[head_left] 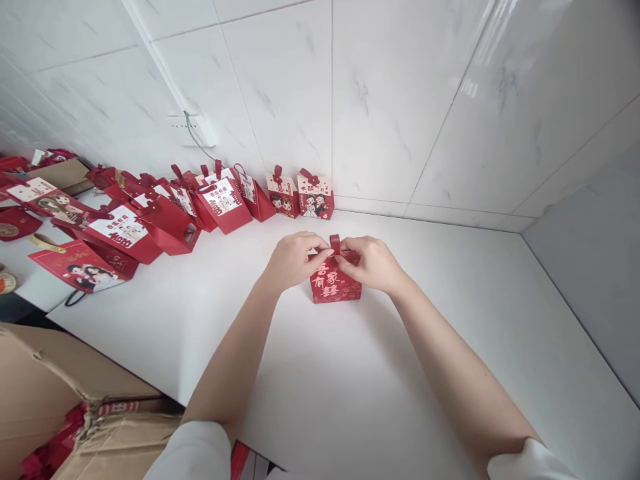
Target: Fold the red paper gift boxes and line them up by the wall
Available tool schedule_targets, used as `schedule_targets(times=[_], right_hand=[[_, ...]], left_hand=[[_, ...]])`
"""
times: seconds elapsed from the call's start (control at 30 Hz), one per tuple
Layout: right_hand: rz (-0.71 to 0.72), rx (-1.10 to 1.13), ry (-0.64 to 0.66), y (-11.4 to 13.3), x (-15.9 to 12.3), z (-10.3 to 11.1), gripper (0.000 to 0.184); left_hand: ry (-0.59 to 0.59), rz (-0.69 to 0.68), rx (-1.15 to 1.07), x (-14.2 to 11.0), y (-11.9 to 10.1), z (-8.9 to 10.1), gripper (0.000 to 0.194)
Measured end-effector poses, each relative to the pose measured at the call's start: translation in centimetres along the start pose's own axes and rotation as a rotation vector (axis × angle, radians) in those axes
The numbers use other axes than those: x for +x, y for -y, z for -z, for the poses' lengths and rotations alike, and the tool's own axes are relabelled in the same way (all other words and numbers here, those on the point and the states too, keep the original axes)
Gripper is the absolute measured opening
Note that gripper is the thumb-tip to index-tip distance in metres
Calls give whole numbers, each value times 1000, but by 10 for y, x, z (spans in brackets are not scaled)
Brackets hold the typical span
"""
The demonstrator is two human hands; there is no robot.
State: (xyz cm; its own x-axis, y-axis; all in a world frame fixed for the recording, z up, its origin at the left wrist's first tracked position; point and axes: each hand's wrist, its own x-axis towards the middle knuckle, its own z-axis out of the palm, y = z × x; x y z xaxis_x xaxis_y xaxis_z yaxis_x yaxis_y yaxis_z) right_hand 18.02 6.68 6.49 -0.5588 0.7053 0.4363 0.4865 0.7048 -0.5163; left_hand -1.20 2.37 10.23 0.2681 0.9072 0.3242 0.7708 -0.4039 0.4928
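A small red gift box (334,287) with gold characters on its front stands on the white table (350,387) in the middle of the view. My left hand (294,259) pinches the box's top flap from the left. My right hand (371,262) pinches the top from the right. Between the two sets of fingertips a small red loop handle (335,243) sticks up. The box's top edges are hidden under my fingers.
Two finished red-and-white boxes (300,195) stand against the tiled wall behind. Several larger red gift bags (150,220) lie in a row to the left. An open cardboard carton (75,413) sits at the lower left. A wall socket (197,130) hangs above the bags.
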Motion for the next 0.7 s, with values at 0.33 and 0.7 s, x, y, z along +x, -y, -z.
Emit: schedule_targets(times=[0.33,0.7], right_hand=[[40,160,139,-3,-5,27,14],[80,153,75,0,-2,15,5]], left_hand=[[72,29,-9,-2,-6,0,15],[69,-4,116,-2,-5,-1,17]])
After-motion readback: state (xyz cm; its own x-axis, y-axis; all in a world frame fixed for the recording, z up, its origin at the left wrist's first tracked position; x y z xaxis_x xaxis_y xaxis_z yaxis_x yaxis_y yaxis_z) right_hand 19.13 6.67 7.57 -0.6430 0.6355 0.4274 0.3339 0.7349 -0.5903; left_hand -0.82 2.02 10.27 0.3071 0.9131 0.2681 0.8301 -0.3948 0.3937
